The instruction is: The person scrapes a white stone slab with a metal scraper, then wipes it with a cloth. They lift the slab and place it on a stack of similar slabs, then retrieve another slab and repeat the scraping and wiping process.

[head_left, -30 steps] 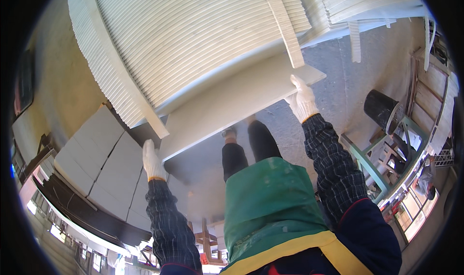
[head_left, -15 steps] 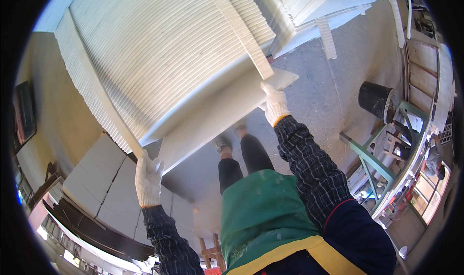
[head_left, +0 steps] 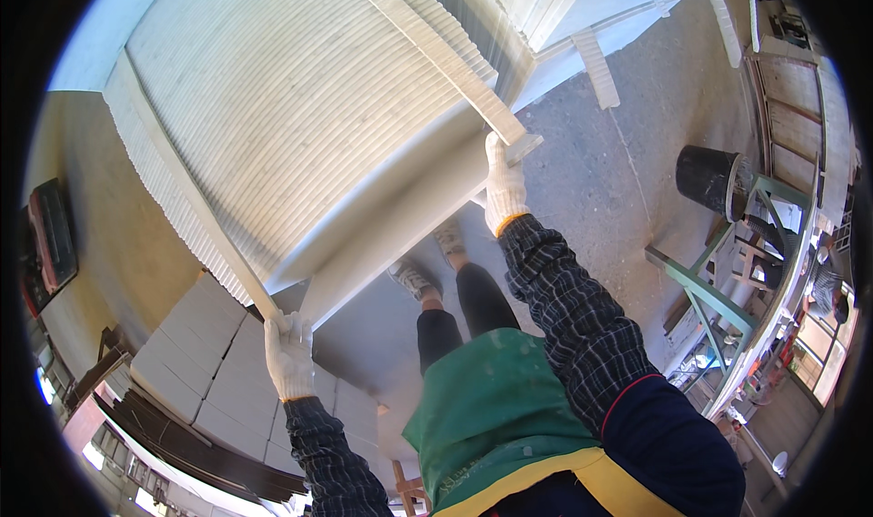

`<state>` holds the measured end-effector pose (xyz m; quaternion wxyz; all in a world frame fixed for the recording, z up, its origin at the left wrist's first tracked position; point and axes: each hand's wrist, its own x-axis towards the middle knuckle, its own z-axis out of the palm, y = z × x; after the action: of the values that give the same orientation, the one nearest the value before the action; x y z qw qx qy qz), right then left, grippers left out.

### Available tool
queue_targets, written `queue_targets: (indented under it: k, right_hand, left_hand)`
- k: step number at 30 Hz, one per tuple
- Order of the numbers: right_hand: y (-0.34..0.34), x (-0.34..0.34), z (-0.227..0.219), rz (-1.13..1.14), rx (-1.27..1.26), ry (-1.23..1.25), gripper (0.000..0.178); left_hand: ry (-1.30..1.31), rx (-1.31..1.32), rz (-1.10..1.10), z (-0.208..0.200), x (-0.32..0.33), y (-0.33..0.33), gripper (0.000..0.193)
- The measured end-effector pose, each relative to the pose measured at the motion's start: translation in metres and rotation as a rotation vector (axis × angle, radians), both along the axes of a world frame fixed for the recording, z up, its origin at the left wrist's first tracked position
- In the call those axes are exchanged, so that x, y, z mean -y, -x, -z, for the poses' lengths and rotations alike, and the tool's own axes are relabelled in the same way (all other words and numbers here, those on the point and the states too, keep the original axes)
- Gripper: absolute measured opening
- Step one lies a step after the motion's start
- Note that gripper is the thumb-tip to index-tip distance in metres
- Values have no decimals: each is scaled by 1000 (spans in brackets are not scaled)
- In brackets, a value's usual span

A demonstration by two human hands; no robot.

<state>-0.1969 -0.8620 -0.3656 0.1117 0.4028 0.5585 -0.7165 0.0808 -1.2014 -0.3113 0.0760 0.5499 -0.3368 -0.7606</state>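
Observation:
Before me stands a long row of thin off-white panels (head_left: 300, 126), packed face to face with their edges up. Two pale slats lie across it, the left slat (head_left: 186, 185) and the right slat (head_left: 436, 53). A wide white board (head_left: 386, 244) tilts at the near end of the row. My gloved left hand (head_left: 289, 358) is closed on its left end, close under the tip of the left slat. At its right end my gloved right hand (head_left: 505, 190) grips it, thumb up beside the right slat's tip. The fingers behind the board are hidden.
Another stack of white panels (head_left: 518, 3) stands at the upper right. White blocks (head_left: 195, 353) are piled at the lower left. On the right are a black bucket (head_left: 705, 180) and a green metal frame (head_left: 700, 290). My feet stand on the grey floor (head_left: 582, 208) below the board.
The board has tipped up nearer the end of the row, and the gap between them looks narrower. My right hand has moved slightly left and up. Both hands keep their grip.

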Motion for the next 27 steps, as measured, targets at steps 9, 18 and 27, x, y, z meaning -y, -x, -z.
queue_targets:
  k: [9,18,27]
  right_hand:
    - [13,10,-19,-96,59,147,65]
    - [13,22,-6,-209,68,130,72]
    - [-167,-100,-46,-775,140,-220,66]
  left_hand:
    - [-10,-157,-125,10,2,3,34]
    - [49,117,31,-17,-6,21,26]
    - [-176,-4,661,54,53,-36,37]
